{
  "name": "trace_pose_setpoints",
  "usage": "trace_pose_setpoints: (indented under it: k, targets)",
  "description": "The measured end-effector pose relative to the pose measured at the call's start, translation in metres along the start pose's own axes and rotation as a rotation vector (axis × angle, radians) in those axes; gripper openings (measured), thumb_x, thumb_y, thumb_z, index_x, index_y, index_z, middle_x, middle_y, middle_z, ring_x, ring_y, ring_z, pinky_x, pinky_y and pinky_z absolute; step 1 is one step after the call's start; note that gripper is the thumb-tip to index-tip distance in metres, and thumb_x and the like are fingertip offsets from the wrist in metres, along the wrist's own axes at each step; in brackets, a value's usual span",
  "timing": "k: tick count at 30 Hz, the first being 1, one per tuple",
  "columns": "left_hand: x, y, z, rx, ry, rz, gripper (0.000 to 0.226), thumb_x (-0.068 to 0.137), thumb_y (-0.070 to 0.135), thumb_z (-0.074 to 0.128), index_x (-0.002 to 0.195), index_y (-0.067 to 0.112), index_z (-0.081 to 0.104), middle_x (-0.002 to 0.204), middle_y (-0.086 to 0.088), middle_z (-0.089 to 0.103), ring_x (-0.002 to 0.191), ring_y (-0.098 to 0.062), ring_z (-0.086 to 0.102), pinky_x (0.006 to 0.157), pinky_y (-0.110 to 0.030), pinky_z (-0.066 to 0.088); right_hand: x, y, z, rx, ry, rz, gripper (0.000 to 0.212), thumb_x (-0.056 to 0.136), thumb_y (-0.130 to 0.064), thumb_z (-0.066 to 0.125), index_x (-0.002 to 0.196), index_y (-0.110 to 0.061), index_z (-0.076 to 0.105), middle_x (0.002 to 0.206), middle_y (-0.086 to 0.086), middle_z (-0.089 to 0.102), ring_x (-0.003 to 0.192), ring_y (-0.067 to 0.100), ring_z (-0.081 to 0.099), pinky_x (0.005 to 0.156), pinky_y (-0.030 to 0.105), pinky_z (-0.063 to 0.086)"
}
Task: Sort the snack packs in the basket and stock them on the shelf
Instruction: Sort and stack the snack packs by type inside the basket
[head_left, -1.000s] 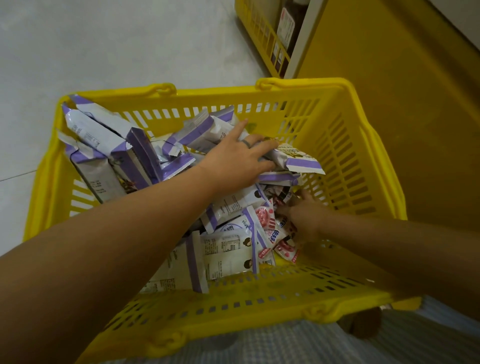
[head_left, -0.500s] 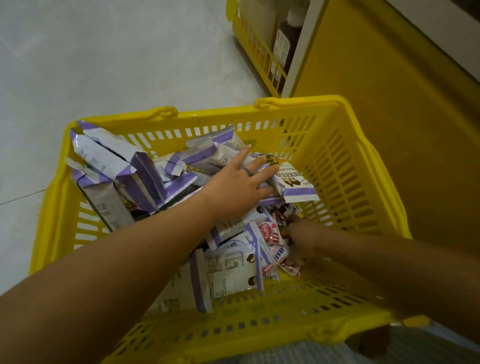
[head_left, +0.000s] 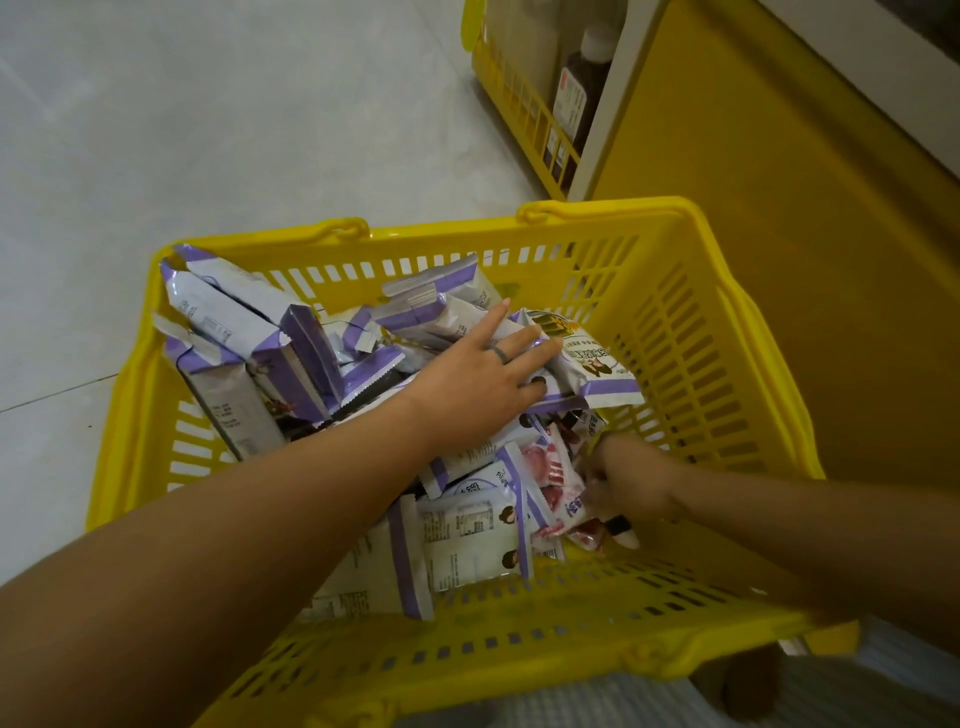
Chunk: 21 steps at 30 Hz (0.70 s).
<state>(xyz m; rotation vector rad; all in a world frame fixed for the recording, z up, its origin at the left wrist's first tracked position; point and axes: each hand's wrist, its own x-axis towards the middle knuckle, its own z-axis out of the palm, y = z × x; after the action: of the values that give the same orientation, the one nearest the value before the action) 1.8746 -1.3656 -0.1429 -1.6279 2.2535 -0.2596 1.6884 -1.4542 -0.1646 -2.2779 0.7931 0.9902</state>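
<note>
A yellow plastic basket (head_left: 691, 332) holds several white-and-purple snack packs (head_left: 467, 530) and, low at its right side, several small red-and-white packs (head_left: 550, 473). My left hand (head_left: 483, 374) lies flat with straight fingers on top of the purple packs, pressing on one pack (head_left: 597, 369) at the middle. My right hand (head_left: 623, 483) reaches down into the near right corner, its fingers curled among the small red-and-white packs; the fingertips are hidden behind the hand.
A yellow shelf side panel (head_left: 779, 218) stands right of the basket. Behind it a yellow wire shelf rail (head_left: 519, 104) guards a dark bottle (head_left: 576, 93). Pale floor tiles (head_left: 208, 130) spread to the left. Checked cloth (head_left: 571, 701) shows at the bottom edge.
The view has tilted up, so the basket sits lower in frame. My left hand stayed on the purple packs, sliding slightly right. My right hand dug a little deeper among the red packs.
</note>
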Motion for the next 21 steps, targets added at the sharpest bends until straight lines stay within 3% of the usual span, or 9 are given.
trace_pose_setpoints:
  k: [3, 7, 10, 13, 15, 17, 19, 21]
  targets:
    - [-0.008, 0.005, -0.011, -0.056, 0.032, 0.051, 0.042, 0.095, 0.028, 0.052, 0.137, 0.023, 0.047, 0.158, -0.013, 0.021, 0.145, -0.032, 0.021, 0.112, -0.061, -0.009, -0.024, 0.004, -0.014, 0.017, 0.026, 0.004, 0.031, 0.09, -0.017, 0.058, 0.061, -0.009, 0.05, 0.061, 0.002, 0.047, 0.054, 0.013, 0.041, 0.047, 0.021, 0.032]
    - [-0.038, 0.012, -0.038, -0.428, -0.048, 0.057, 0.045, 0.1, 0.039, 0.044, 0.144, 0.031, 0.038, 0.152, 0.0, 0.032, 0.137, -0.023, 0.035, 0.117, -0.048, 0.011, -0.059, -0.006, -0.043, 0.083, 0.051, -0.103, 0.022, 0.087, -0.019, 0.062, 0.07, -0.005, 0.06, 0.074, 0.015, 0.058, 0.062, 0.019, 0.05, 0.055, 0.03, 0.039]
    - [-0.07, 0.009, -0.064, -0.818, -0.07, -0.053, 0.052, 0.096, 0.039, 0.053, 0.145, 0.031, 0.035, 0.145, 0.006, 0.038, 0.127, -0.015, 0.042, 0.103, -0.034, 0.037, -0.082, -0.033, -0.067, 0.244, 0.093, -0.255, 0.021, 0.085, -0.025, 0.065, 0.069, -0.012, 0.065, 0.1, 0.018, 0.069, 0.087, 0.027, 0.066, 0.071, 0.043, 0.053]
    - [-0.107, -0.003, -0.087, -1.096, -0.02, -0.195, 0.066, 0.087, 0.051, 0.061, 0.143, 0.044, 0.027, 0.14, 0.018, 0.035, 0.117, 0.001, 0.041, 0.09, -0.02, 0.041, -0.096, -0.075, -0.076, 0.336, 0.176, -0.363, 0.016, 0.083, -0.028, 0.068, 0.071, -0.018, 0.068, 0.101, 0.013, 0.069, 0.079, 0.015, 0.065, 0.07, 0.034, 0.052]
    - [-0.132, -0.011, -0.096, -1.13, 0.008, -0.256, 0.073, 0.081, 0.059, 0.064, 0.142, 0.046, 0.026, 0.137, 0.021, 0.038, 0.118, 0.004, 0.042, 0.093, -0.019, 0.039, -0.1, -0.107, -0.073, 0.453, 0.152, -0.427, 0.015, 0.084, -0.026, 0.067, 0.071, -0.018, 0.067, 0.092, 0.003, 0.07, 0.076, 0.011, 0.067, 0.065, 0.027, 0.052]
    - [-0.155, -0.019, -0.098, -1.088, -0.017, -0.32, 0.075, 0.076, 0.061, 0.067, 0.14, 0.043, 0.032, 0.127, 0.023, 0.043, 0.113, 0.004, 0.045, 0.091, -0.017, 0.038, -0.101, -0.137, -0.063, 0.619, 0.063, -0.472, 0.016, 0.087, -0.02, 0.066, 0.07, -0.018, 0.065, 0.072, -0.009, 0.065, 0.061, 0.001, 0.062, 0.058, 0.021, 0.051]
    - [-0.177, -0.024, -0.095, -1.029, -0.087, -0.363, 0.071, 0.073, 0.059, 0.071, 0.135, 0.041, 0.041, 0.108, 0.028, 0.045, 0.1, 0.005, 0.047, 0.083, -0.011, 0.038, -0.097, -0.162, -0.047, 0.754, -0.026, -0.469, 0.015, 0.089, -0.016, 0.064, 0.075, -0.014, 0.064, 0.066, -0.008, 0.062, 0.055, -0.001, 0.061, 0.053, 0.015, 0.05]
    - [-0.195, -0.026, -0.088, -1.002, -0.158, -0.391, 0.064, 0.073, 0.054, 0.075, 0.129, 0.041, 0.048, 0.096, 0.031, 0.045, 0.09, 0.011, 0.048, 0.072, -0.005, 0.036, -0.094, -0.18, -0.032, 0.878, -0.105, -0.449, 0.01, 0.092, -0.015, 0.062, 0.082, -0.012, 0.061, 0.07, -0.005, 0.065, 0.055, 0.001, 0.063, 0.054, 0.018, 0.053]
